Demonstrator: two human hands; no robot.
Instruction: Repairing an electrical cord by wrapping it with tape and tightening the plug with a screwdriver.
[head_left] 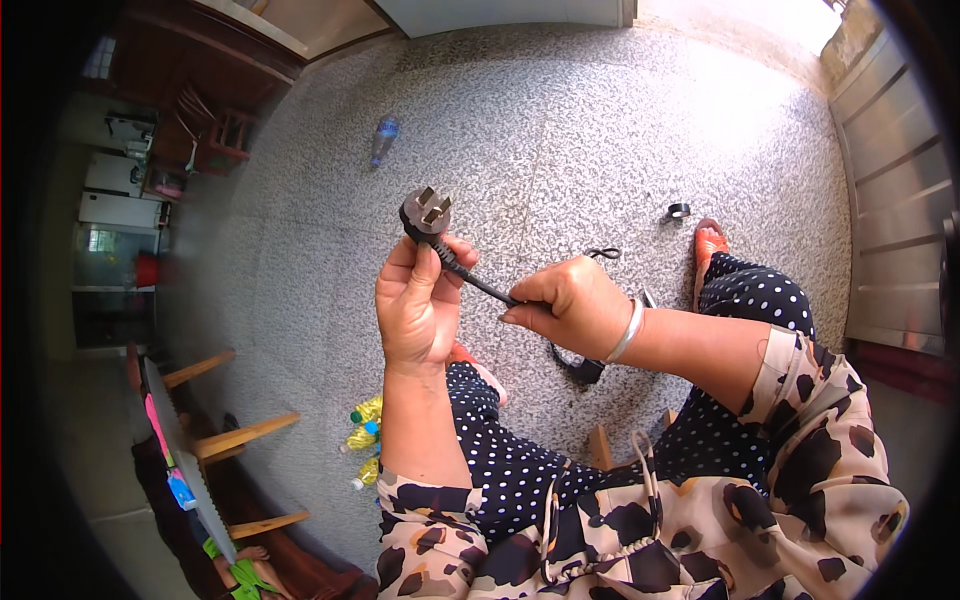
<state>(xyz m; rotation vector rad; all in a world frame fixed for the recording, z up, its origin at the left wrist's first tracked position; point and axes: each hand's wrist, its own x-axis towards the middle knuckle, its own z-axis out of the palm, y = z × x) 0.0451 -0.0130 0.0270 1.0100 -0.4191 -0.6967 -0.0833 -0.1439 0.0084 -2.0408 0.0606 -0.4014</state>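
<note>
**Both hands on a black power plug and its cord, held up over the lap**

The left hand [418,305] has its grip closed around the neck of the black plug [427,214], thumb and fingers pinching just below the head, so the three flat metal prongs stand clear above the grip and tilt up and away from the person. The right hand [572,303] has its grip clamped on the black cord [485,286] a short way down from the left grip; the stretch of cord between the two grips runs straight and taut, which appears to steady the plug for a close look or for work at its neck. Below the right grip the cord drops behind the wrist, which wears a silver bangle [626,330], and shows again as a dark loop [578,368] lying on the speckled stone floor [560,130]. Beyond the grips, on the floor, lie a small black roll of tape [679,210] and a small black twist, perhaps a tie [603,253]. Well beyond the left grip lies a clear plastic bottle [384,138]; below that grip, near the knee, several yellow bottles [364,438] cluster
</note>
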